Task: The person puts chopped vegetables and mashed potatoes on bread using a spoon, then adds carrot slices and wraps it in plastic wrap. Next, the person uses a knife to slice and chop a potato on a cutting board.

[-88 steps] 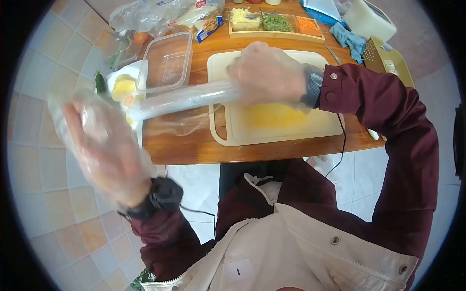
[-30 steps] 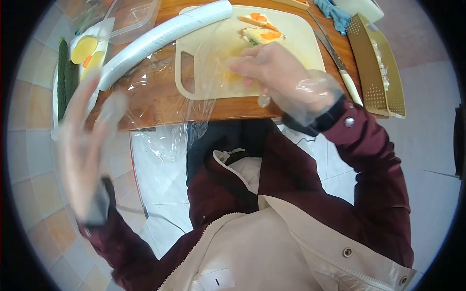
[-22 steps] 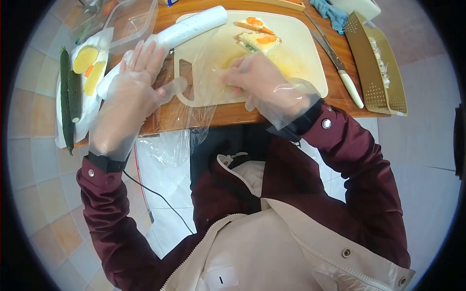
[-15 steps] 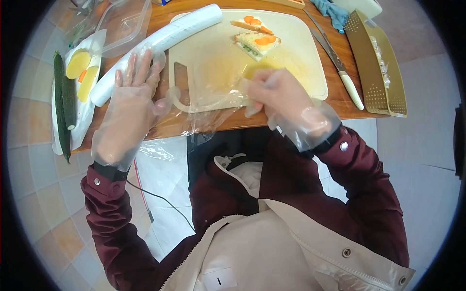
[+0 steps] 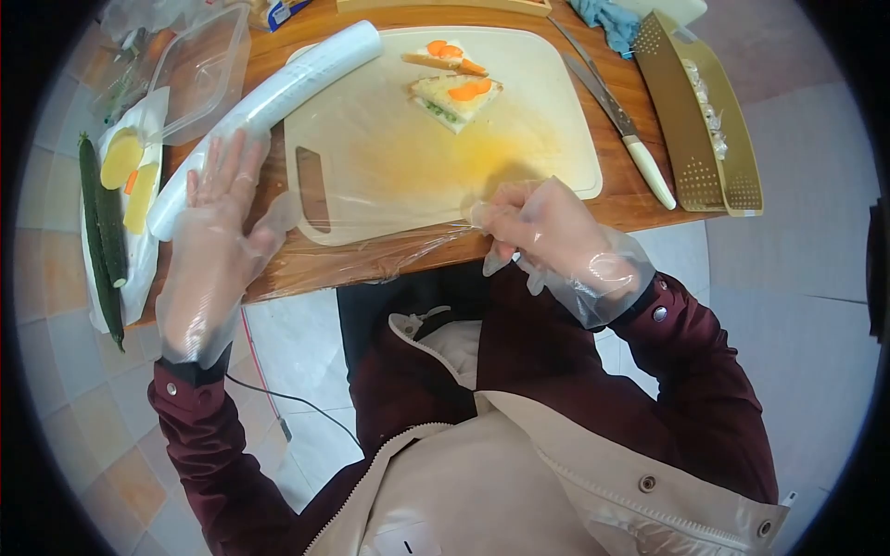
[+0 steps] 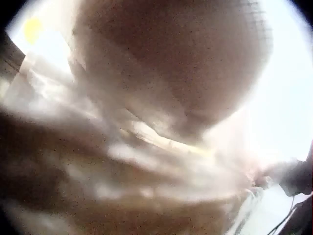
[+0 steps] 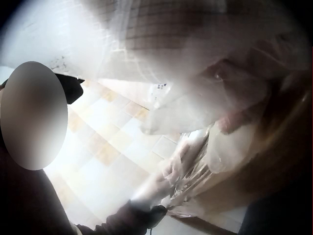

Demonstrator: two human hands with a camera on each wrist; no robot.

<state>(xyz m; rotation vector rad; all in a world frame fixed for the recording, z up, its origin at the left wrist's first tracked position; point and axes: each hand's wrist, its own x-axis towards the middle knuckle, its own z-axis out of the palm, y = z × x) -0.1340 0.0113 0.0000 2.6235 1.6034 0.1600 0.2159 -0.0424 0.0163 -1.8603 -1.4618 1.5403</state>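
In the head view a roll of cling film (image 5: 311,74) lies slantwise over the left end of the cream cutting board (image 5: 547,79). My left hand (image 5: 215,236), in a clear plastic glove, rests on the roll's near half with straight fingers. My right hand (image 5: 556,236), also gloved, pinches the gathered edge of the pulled-out film (image 5: 380,250) at the board's front edge. Between the hands the film stretches taut; the right wrist view shows its creased strands (image 7: 193,171). Two cut sandwich pieces, a nearer one (image 5: 454,97) and a farther one (image 5: 440,57), sit on the board, topped with orange slices.
At the left, two cucumbers (image 5: 104,213) and yellow slices (image 5: 122,157) lie on a white dish. Behind them stands a clear plastic box (image 5: 199,74). Right of the board are a white-handled knife (image 5: 644,167) and an olive perforated basket (image 5: 714,190); a blue cloth (image 5: 607,26) lies behind.
The roll has been laid down from the hands. My left hand has come to rest on it, while my right hand has drawn the film toward the right and the near edge.
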